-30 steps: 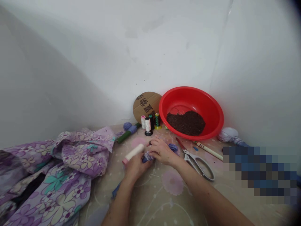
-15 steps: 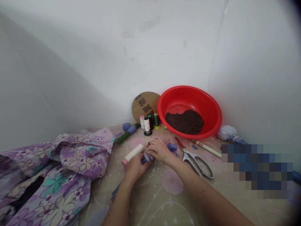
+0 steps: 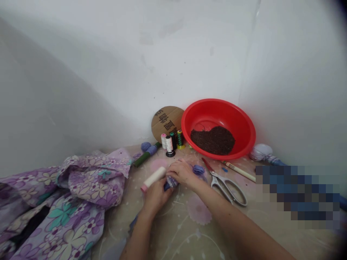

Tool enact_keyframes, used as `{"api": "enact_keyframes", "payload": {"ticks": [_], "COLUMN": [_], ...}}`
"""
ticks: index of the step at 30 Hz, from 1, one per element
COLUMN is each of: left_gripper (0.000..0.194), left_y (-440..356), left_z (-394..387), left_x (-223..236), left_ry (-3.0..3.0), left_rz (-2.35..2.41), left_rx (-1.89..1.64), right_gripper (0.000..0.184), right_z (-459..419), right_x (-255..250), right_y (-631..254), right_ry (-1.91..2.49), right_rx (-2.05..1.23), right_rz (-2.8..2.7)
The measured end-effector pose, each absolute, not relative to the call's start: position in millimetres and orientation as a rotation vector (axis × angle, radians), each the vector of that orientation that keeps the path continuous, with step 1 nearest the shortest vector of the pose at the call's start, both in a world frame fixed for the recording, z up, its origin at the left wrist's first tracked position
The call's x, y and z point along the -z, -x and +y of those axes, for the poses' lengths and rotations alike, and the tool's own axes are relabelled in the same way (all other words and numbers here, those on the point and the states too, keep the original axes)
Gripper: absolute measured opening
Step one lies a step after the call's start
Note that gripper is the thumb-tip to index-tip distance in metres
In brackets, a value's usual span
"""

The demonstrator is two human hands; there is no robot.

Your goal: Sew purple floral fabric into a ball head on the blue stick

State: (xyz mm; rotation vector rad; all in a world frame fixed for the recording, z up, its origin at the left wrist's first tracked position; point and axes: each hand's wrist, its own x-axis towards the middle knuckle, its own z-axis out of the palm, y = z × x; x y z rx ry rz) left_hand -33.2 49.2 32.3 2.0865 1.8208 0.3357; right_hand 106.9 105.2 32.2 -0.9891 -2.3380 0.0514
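Left of the basin (image 3: 242, 131) and nearer us, we clasp the bundle (image 3: 172, 182) in our left hand (image 3: 157, 196) and grip its striped part with the curled fingers of our right hand (image 3: 181, 172), the bundle's long axis slanting away rightward toward the basin

Blue & lavender wrapped pc. (image 3: 172, 181) sits abt. mid-desk (image 3: 176, 224), betw. L hand (image 3: 156, 198) & R hand (image 3: 181, 172), fingers of both on it. Dk. blue at L end, pale lavender ridged wrap, prob. yarn, twd. R. Slants up to R in view; both ends hidden under fingers.
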Motion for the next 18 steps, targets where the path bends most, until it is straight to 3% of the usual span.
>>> {"api": "enact_keyframes", "payload": {"ticks": [8, 15, 18], "left_gripper": [0.04, 0.047, 0.041], "left_y": [36.4, 32.8, 34.7], "left_z": [51.0, 47.7, 48.9], "left_x": [-23.4, -26.4, -25.0], "left_ry": [-2.317, -2.364, -2.37], "left_rz": [1.795, 1.843, 1.839], "left_rx": [-0.343, -0.261, -0.258], "right_gripper": [0.011, 0.013, 0.011], "right_z": [119.9, 117.9, 121.2], "right_x": [-56.5, -69.1, -70.4], "right_y": [-114.2, -126.4, -134.2], "right_ry": [0.966, 0.923, 0.866], "right_rx": [-0.04, 0.204, 0.372], "right_rz": [-2.58, -2.678, -2.718]}}
